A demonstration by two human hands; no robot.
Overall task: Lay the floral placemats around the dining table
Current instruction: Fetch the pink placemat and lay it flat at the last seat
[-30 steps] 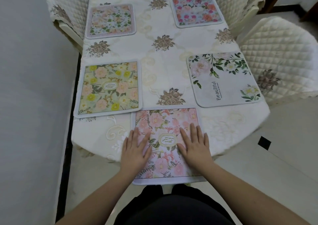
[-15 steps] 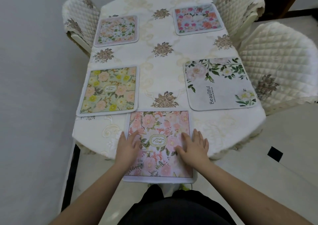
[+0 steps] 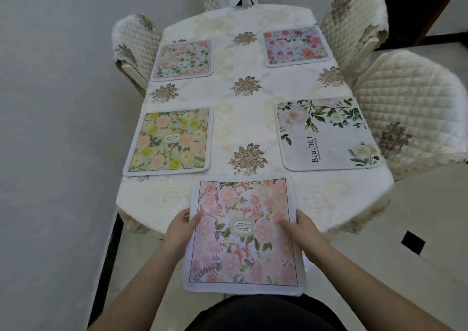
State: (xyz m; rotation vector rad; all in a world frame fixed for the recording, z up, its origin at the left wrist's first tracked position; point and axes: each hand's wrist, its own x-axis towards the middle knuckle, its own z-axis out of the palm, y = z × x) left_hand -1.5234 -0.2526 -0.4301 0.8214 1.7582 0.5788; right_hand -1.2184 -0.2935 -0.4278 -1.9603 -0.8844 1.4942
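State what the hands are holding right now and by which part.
Both hold the pink floral placemat: the left hand has its grip on the left edge, the right hand on the right edge, thumbs on top.

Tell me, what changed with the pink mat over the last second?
Both hands left its top: the left hand and right hand now grip the pink placemat by its side edges, drawn nearer the person, overhanging the table. The other four mats stayed put.

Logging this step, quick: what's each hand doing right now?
Left hand: closed on the left edge of the pink placemat.
Right hand: closed on its right edge.
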